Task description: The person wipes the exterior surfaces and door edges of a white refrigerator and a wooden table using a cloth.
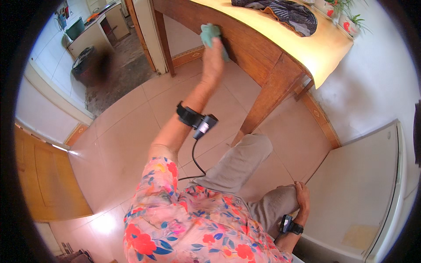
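Observation:
My left hand (213, 54) is raised with a light green cloth (210, 34) bunched in its fingers. It holds the cloth against the brown wooden front panel (250, 46) of a table, and a part of the cloth hangs below the hand. My right hand (302, 195) lies on my right knee, its fingers over the grey trouser leg (279, 200), and holds nothing. Both wrists wear black straps with small devices; a black cable runs from the left one.
On the yellow tabletop (289, 39) lie a dark patterned cloth (289, 16) and potted plants (350, 24). A wooden table leg (263, 102) stands near my left knee. A white appliance (355, 184) is at the right, a wooden door (49, 180) at the left, a doorway beyond.

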`<state>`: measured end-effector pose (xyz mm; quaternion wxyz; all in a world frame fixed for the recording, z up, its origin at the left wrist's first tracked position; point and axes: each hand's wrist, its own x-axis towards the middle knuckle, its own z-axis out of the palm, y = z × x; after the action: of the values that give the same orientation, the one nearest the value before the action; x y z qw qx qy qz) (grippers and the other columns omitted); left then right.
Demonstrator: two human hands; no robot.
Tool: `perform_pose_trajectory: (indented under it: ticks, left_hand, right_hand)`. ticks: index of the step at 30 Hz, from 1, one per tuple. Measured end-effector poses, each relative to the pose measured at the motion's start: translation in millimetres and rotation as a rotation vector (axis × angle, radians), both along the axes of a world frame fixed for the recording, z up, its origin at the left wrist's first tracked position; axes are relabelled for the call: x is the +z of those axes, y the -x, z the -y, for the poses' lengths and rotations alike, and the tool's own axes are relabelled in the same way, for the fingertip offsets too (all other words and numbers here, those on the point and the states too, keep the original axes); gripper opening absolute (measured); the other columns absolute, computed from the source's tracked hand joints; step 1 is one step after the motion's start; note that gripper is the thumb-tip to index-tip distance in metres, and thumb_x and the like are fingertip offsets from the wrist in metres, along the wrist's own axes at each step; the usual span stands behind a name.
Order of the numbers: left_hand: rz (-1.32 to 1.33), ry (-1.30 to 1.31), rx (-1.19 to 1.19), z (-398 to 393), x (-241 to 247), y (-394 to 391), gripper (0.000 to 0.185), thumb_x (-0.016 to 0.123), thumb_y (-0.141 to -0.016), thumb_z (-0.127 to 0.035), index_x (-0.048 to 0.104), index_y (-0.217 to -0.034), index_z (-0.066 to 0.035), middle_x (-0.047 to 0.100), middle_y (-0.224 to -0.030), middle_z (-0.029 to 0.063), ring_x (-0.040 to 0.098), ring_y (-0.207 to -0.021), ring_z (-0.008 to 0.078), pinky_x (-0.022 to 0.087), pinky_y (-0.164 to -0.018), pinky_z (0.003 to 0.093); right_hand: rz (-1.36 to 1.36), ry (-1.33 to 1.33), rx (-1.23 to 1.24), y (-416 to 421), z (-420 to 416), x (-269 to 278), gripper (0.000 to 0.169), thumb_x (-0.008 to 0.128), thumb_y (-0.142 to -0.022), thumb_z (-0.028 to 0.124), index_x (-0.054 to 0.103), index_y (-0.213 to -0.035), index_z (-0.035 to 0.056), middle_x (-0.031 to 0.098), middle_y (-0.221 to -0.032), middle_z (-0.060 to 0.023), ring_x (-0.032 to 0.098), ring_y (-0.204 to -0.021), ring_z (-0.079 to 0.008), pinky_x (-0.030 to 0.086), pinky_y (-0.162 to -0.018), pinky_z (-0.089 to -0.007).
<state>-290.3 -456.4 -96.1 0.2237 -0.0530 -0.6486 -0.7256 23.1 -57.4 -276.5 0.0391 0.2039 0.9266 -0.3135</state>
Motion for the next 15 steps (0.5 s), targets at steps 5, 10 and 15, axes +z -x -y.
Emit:
perform_pose_trajectory:
  ticks: [5, 10, 15]
  left_hand:
    - [-0.647, 0.463, 0.084, -55, -14, -36, 0.066, 0.045, -0.091, -0.034, 0.023, -0.137, 0.008, 0.034, -0.135, 0.0282, 0.033, -0.125, 0.0416, 0.024, -0.107, 0.0422]
    - [-0.546, 0.181, 0.224, -19, 1, 43, 0.05, 0.044, -0.091, -0.027, 0.034, -0.125, 0.009, 0.044, -0.118, 0.0267, 0.044, -0.107, 0.0376, 0.032, -0.097, 0.0424]
    - [-0.364, -0.025, 0.081, 27, 15, 71, 0.049, 0.039, -0.095, -0.041, 0.04, -0.116, 0.003, 0.042, -0.108, 0.0151, 0.041, -0.096, 0.0281, 0.034, -0.09, 0.042]
  right_hand:
    - [0.029, -0.085, -0.006, 4, 1, 5, 0.046, 0.047, -0.089, 0.038, 0.062, -0.097, -0.0052, 0.06, -0.095, -0.0301, 0.059, -0.092, -0.0436, 0.045, -0.079, -0.0457]
    - [-0.026, -0.061, -0.014, -1, 2, 4, 0.046, 0.047, -0.089, 0.038, 0.062, -0.096, -0.005, 0.06, -0.094, -0.0309, 0.059, -0.091, -0.0446, 0.044, -0.078, -0.0468]
    - [-0.014, -0.036, -0.043, 0, -3, -10, 0.044, 0.047, -0.09, 0.035, 0.062, -0.097, -0.0053, 0.06, -0.095, -0.0307, 0.058, -0.094, -0.0449, 0.045, -0.079, -0.0472]
